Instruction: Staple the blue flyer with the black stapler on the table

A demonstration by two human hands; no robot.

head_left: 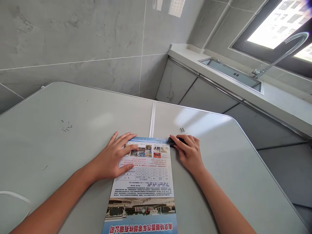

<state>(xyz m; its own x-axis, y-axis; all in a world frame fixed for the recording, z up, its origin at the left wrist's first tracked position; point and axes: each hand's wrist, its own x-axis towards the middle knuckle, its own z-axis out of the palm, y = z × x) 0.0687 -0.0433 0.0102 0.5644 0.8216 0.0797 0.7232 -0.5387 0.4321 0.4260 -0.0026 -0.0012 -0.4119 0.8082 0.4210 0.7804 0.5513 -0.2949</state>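
Observation:
A printed leaflet [143, 191] with photos, a table and red and black text lies on the table, upside down from my side. My left hand [114, 159] rests flat over its left edge, fingers spread, pressing on the far left part. At the leaflet's far right corner, my right hand [188, 151] is closed around a small black stapler [172, 141]. The stapler's front end meets the corner of the paper; most of its body is hidden under my fingers. Just beyond this hand lie short strips of staples [182, 129].
The pale folding table [73, 156] has a seam down its middle. Dark small bits [65, 126] are scattered on its left half, and a white cable [17, 195] curls at the left edge. Beyond stands a counter [185, 57] with a sink [234, 74] and faucet [280, 58].

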